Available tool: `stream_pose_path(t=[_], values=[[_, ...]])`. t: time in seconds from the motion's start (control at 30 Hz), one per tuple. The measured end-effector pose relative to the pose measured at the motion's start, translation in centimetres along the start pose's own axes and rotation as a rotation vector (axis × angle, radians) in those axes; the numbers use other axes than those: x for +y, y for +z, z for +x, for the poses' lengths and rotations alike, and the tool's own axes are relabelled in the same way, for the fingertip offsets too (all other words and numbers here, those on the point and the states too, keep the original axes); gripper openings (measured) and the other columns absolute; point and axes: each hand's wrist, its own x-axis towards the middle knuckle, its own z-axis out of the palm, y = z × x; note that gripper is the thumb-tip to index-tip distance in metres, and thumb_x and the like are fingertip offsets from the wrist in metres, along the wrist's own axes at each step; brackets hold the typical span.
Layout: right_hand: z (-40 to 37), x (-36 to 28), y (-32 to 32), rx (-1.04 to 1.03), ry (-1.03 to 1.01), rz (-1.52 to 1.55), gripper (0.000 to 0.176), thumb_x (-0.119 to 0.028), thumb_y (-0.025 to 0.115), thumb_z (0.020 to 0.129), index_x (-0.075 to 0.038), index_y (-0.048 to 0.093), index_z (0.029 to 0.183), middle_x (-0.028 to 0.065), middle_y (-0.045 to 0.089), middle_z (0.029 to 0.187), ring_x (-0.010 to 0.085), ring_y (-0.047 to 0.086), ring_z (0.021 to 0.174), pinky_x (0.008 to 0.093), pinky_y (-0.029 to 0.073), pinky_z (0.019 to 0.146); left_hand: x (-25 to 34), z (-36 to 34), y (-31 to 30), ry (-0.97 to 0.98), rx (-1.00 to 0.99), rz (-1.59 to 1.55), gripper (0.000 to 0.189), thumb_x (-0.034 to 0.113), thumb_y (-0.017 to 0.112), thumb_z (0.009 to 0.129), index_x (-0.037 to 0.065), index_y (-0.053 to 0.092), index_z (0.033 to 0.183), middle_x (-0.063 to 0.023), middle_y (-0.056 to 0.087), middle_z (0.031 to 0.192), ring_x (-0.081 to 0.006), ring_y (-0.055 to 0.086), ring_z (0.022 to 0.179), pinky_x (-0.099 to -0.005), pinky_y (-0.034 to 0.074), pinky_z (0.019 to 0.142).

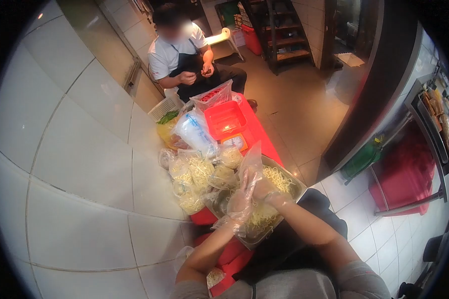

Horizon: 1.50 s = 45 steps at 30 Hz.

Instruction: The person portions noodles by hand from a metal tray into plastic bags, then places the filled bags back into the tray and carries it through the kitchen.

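Observation:
Both my hands wear clear plastic gloves and meet over a metal tray [299, 188] of pale bean sprouts [278, 179]. My left hand [242, 199] grips a thin clear plastic bag [253, 158] that stands up past its fingers. Close against it on the right is my right hand [267, 189], palm turned towards the bag, its fingertips partly hidden by the plastic and the left hand. More sprouts lie in the tray below my wrists. Filled bags of sprouts [200, 169] are piled just beyond the tray on the left.
A red table [258, 132] carries a red basin [225, 119], an orange scale [235, 143] and a bundle of white plastic bags [194, 132]. A seated person [179, 55] works with both hands at its far end. Tiled wall [80, 149] borders the left.

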Motion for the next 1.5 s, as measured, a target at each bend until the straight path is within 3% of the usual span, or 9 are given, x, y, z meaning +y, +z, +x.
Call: stream_pose_path(t=[0.17, 0.4, 0.53, 0.8, 0.9, 1.0, 1.2, 1.37, 1.5], values=[[-0.3, -2.0, -4.8, -0.23, 0.663, 0.792, 0.033, -0.023, 0.047, 0.093, 0.002, 0.057, 0.112, 0.0177, 0.066, 0.096, 0.0284, 0.067, 0.088, 0.0387, 0.054, 0.07, -1.2, 0.4, -0.6, -0.052, 0.004, 0.237, 0.085, -0.003, 0.053, 0.073, 0.015, 0.027, 0.152, -0.0166, 0.02, 0.157, -0.0343, 0.061, 0.065, -0.0439, 0.05, 0.059], [-0.5, 1.2, 1.1, 0.019, 0.741, 1.92, 0.023, -0.017, 0.059, 0.085, -0.004, 0.066, 0.102, 0.011, 0.067, 0.095, 0.0229, 0.065, 0.089, 0.0353, 0.052, 0.074, -1.6, 0.3, -0.1, -0.012, 0.04, 0.296, 0.081, -0.002, 0.054, 0.075, 0.012, 0.029, 0.151, -0.0115, 0.025, 0.157, -0.0312, 0.06, 0.061, -0.0422, 0.049, 0.056], [-1.5, -0.1, -2.1, 0.06, 0.178, 0.225, 0.015, -0.015, 0.058, 0.083, -0.007, 0.067, 0.093, 0.0196, 0.066, 0.092, 0.0284, 0.064, 0.088, 0.0383, 0.051, 0.075, 0.7, -0.7, 1.5, -0.009, 0.084, 0.056, 0.076, 0.003, 0.057, 0.079, 0.011, 0.03, 0.15, -0.0155, 0.031, 0.153, -0.0358, 0.061, 0.063, -0.0456, 0.05, 0.058], [0.4, -1.9, -5.9, -0.333, 0.193, 0.647, 0.026, -0.023, 0.052, 0.092, -0.001, 0.065, 0.098, 0.0115, 0.066, 0.093, 0.0224, 0.061, 0.102, 0.0367, 0.044, 0.093, 0.4, -0.4, 1.5, -0.172, 0.1, -0.124, 0.064, -0.004, 0.043, 0.081, 0.004, 0.03, 0.144, -0.0298, 0.044, 0.137, -0.0482, 0.056, 0.104, -0.051, 0.046, 0.089], [-0.2, -3.6, -12.3, -0.622, 0.195, 0.553, 0.044, -0.029, 0.047, 0.096, -0.007, 0.049, 0.134, 0.0124, 0.054, 0.134, 0.0236, 0.056, 0.112, 0.0354, 0.049, 0.09, 0.5, -0.1, -2.0, -0.433, -0.128, -0.192, 0.054, -0.003, 0.047, 0.08, 0.005, 0.042, 0.133, -0.0274, 0.053, 0.127, -0.0468, 0.054, 0.11, -0.0487, 0.044, 0.092], [-1.5, -2.2, -13.7, -0.401, 0.494, 0.947, 0.047, -0.025, 0.06, 0.089, 0.0, 0.052, 0.129, 0.0146, 0.065, 0.101, 0.0215, 0.061, 0.103, 0.0346, 0.05, 0.087, 1.5, 0.8, -4.2, -0.23, -0.014, -0.288, 0.055, -0.001, 0.06, 0.075, 0.005, 0.045, 0.127, -0.0242, 0.057, 0.117, -0.0436, 0.055, 0.11, -0.0467, 0.045, 0.091], [-6.4, -0.3, -3.5, 0.208, 0.088, 0.69, 0.084, -0.033, 0.081, 0.073, 0.004, 0.042, 0.137, 0.0193, 0.057, 0.122, 0.0244, 0.06, 0.107, 0.0361, 0.049, 0.092, 1.2, 3.0, -1.8, -0.483, -0.131, -0.481, 0.06, -0.001, 0.055, 0.074, 0.002, 0.044, 0.133, -0.0247, 0.056, 0.118, -0.0356, 0.057, 0.11, -0.04, 0.048, 0.093], [-4.7, 0.2, -1.8, 0.077, 0.57, 0.376, 0.076, -0.027, 0.08, 0.073, -0.004, 0.044, 0.136, 0.0198, 0.064, 0.112, 0.029, 0.064, 0.104, 0.0396, 0.049, 0.091, 1.4, 2.6, -4.7, -0.411, 0.064, -0.995, 0.056, -0.004, 0.053, 0.074, 0.002, 0.048, 0.13, -0.0138, 0.061, 0.112, -0.0226, 0.065, 0.088, -0.0315, 0.055, 0.079], [-4.0, 2.0, -3.2, -0.073, 0.254, 0.914, 0.053, -0.016, 0.07, 0.08, -0.009, 0.051, 0.129, 0.0142, 0.066, 0.105, 0.0227, 0.065, 0.096, 0.0358, 0.05, 0.087, -1.2, -0.7, -7.0, -0.594, -0.07, -0.964, 0.06, -0.003, 0.065, 0.073, 0.004, 0.05, 0.13, -0.0114, 0.061, 0.117, -0.0225, 0.061, 0.103, -0.0314, 0.051, 0.088]])
